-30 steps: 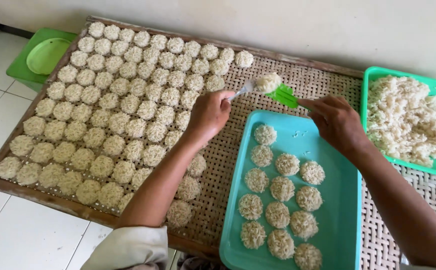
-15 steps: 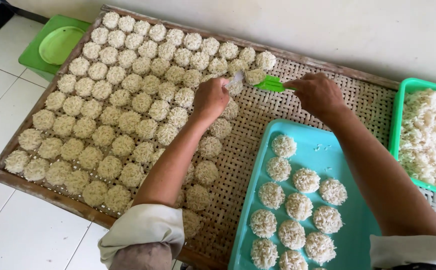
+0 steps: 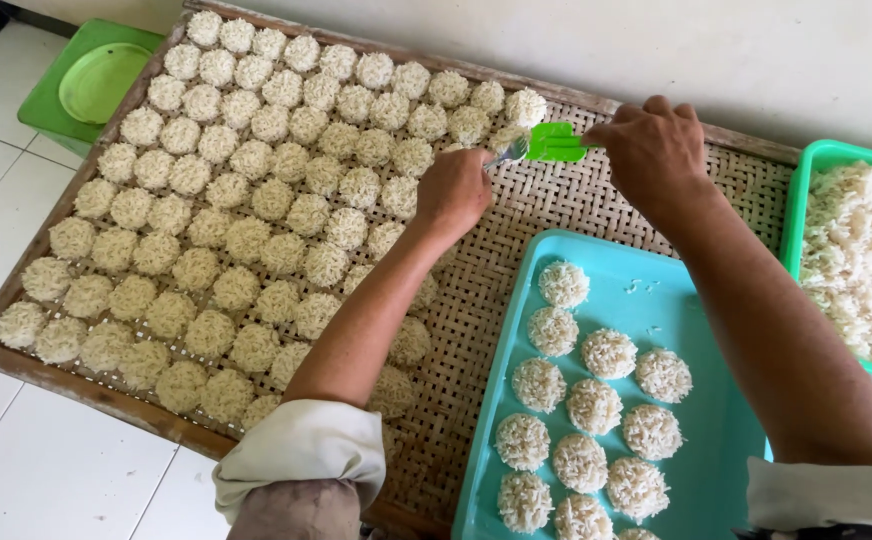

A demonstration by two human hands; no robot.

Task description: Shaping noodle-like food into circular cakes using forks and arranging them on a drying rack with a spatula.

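- Right hand (image 3: 653,150) pinches the green spatula (image 3: 554,142) at twelve o'clock on the woven tray (image 3: 596,210)
- Left hand (image 3: 453,190) curled loosely by its tip — whether it grips anything, I cannot tell
- A nudge could crumble the neighbouring rice cake (image 3: 525,106)

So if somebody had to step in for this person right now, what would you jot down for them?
Left hand: on the woven bamboo drying tray, fingers by the metal tip of the tool.
Right hand: gripping the bright green plastic-handled scoop at the tray's far edge.
Done: many rows of round pale noodle cakes fill the tray's left part.
Left: about a dozen cakes on the turquoise plastic tray; loose noodles in the green plastic tub.
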